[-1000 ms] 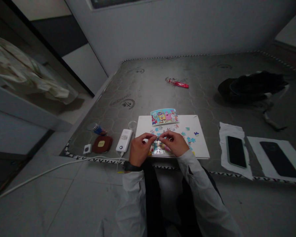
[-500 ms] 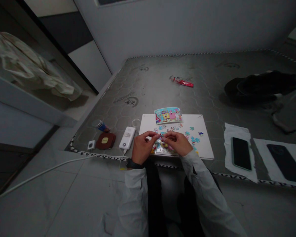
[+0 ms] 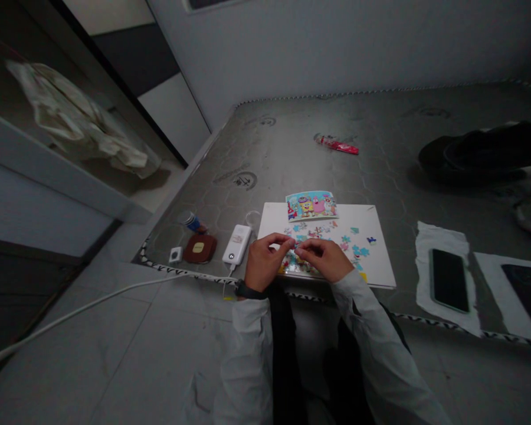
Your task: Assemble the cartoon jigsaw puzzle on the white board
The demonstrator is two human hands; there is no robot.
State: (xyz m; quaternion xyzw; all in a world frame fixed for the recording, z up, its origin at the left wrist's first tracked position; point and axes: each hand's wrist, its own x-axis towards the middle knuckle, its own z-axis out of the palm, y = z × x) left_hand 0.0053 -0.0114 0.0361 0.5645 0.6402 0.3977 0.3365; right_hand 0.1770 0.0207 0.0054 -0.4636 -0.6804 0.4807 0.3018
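both hands (image 3: 262, 264) close together over a white board (image 3: 382, 268), perhaps a small puzzle piece (image 3: 296, 244) between them

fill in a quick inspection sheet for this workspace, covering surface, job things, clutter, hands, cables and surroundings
Surface: grey patterned top, white board at its front edge
Job's things: loose puzzle pieces and a joined section on the board; picture card at its far edge
Clutter: red wrapper beyond; brown case and white device left; phone on white sheet right
Hands: left hand and right hand nearly meet over the board; anything held is too small to confirm
Cables: white cable trails off left
Surroundings: pale wall behind, hanging garment left
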